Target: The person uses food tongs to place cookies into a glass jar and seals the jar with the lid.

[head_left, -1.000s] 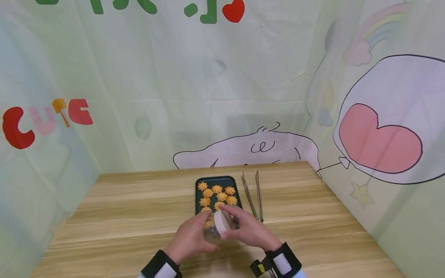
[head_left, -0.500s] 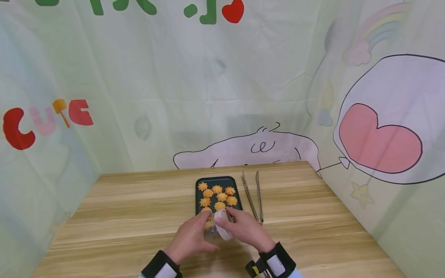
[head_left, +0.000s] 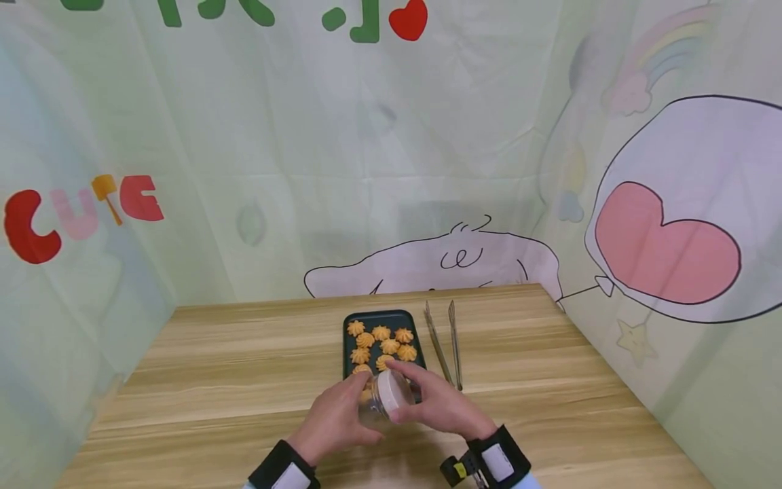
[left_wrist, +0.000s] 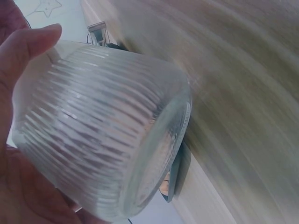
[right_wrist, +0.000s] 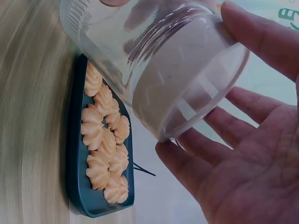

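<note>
A clear glass jar (head_left: 370, 406) with ribbed sides (left_wrist: 93, 121) is tilted over the near end of the baking tray, its base to the left. My left hand (head_left: 336, 415) grips the jar's body. On its mouth, facing right, is a white-rimmed lid (right_wrist: 173, 74) with a see-through top. My right hand (head_left: 444, 405) holds the lid by its edge, thumb on one side and fingertips on the other, the palm apart from the top. Behind the hands lies a dark tray (head_left: 374, 319) of golden piped cookies (head_left: 389, 346); jar and hands hide its near end.
Metal tongs (head_left: 455, 350) lie spread just right of the tray, their hinge toward me. The wood-grain table (head_left: 244, 367) ends at a printed cloth backdrop (head_left: 293, 170) at the back and sides.
My right hand turned with its thumb forward over the lid half a second ago, then swung back to its earlier pose. The left hand and jar have stayed nearly still.
</note>
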A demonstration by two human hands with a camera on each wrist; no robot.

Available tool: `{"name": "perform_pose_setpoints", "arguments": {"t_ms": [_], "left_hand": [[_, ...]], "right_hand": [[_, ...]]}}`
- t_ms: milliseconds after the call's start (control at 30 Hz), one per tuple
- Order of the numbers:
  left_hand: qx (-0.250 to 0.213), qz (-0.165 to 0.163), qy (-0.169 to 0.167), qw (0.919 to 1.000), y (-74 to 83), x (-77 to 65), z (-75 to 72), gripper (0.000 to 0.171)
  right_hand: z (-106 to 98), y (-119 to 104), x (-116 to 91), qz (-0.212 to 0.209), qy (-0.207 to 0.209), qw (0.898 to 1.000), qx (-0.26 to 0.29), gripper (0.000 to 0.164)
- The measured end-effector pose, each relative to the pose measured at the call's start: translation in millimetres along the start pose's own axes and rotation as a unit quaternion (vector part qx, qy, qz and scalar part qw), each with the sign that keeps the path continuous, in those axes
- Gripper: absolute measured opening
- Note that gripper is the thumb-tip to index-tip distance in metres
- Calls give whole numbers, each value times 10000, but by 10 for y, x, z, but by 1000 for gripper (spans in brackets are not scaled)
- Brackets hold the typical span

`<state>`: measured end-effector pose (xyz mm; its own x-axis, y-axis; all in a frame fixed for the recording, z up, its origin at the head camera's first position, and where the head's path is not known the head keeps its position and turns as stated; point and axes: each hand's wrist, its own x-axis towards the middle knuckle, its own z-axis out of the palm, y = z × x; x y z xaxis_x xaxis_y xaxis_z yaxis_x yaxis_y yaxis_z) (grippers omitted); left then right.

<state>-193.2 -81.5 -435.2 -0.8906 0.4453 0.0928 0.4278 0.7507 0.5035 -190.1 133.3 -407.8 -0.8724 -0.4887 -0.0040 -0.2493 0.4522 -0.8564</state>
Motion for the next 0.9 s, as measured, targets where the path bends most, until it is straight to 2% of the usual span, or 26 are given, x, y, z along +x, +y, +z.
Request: {"name": "perform_pose_setpoints", "arguments": {"t_ms": [67,167,300,400,633,900], "left_hand": [[1,-6,17,10000,1,0,-1,88],[-33,-23,19,10000,2,1,0,87],[-78,-37,-8,10000,5,2,0,87],[-57,-15,7,10000,6,0,-2,88],[2,35,34,10000,12,1,-5,86],[126,180,135,9997,6,-3,3,85]], "right_hand": [[9,-14,3,111,78,9999,-56,86],[44,-76,11,515,387,9976,-263,82],[109,-175,24,1187,879,9867,-679,85],[139,-229,33,1422,1016,9796,-992,89],[154,-269,43,1144,808,9784,-1518,81],[101,-240,-3,690,607,9888,-1174,73]]}}
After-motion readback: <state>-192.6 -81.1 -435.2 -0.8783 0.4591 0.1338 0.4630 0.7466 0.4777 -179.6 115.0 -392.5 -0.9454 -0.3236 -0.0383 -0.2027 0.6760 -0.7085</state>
